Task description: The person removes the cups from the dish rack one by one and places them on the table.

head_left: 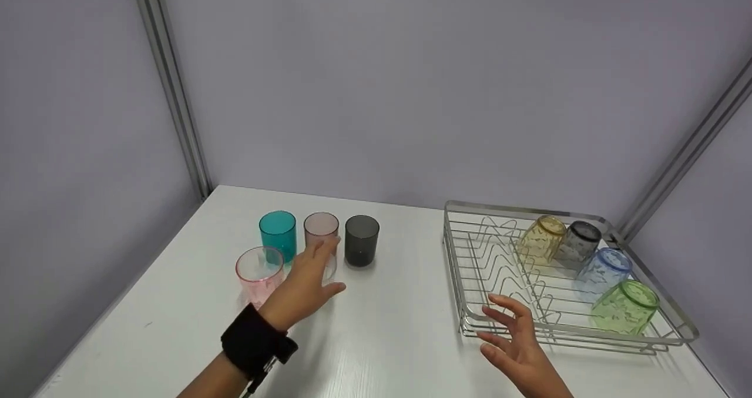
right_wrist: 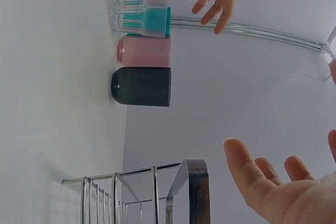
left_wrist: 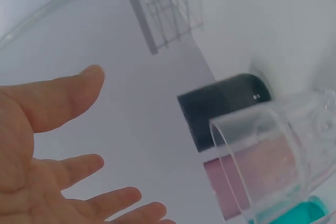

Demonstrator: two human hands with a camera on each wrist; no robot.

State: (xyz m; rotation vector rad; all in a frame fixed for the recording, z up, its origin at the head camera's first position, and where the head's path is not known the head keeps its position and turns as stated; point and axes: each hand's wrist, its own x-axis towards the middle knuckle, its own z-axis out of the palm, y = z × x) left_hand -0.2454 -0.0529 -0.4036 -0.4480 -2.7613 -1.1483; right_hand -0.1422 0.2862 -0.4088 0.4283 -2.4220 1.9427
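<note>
Several cups stand at the table's back left: teal (head_left: 278, 233), dusty pink (head_left: 321, 226), dark grey (head_left: 361, 240), a light pink one (head_left: 259, 271) in front, and a clear one (head_left: 332, 267) partly hidden by my left hand (head_left: 320, 268). That hand is open, with fingers spread just beside the clear cup (left_wrist: 252, 156), not gripping it. My right hand (head_left: 496, 327) hovers open and empty at the front left corner of a wire dish rack (head_left: 470, 257). In the wrist views both hands show spread fingers: left hand (left_wrist: 113, 140), right hand (right_wrist: 262, 166).
Yellow (head_left: 540, 239), grey (head_left: 578, 242), blue (head_left: 604, 268) and green (head_left: 625, 307) cups lie on their sides along the rack's right side. Grey walls close the table at the back and both sides. White tabletop (head_left: 399, 327) lies between the cups and the rack.
</note>
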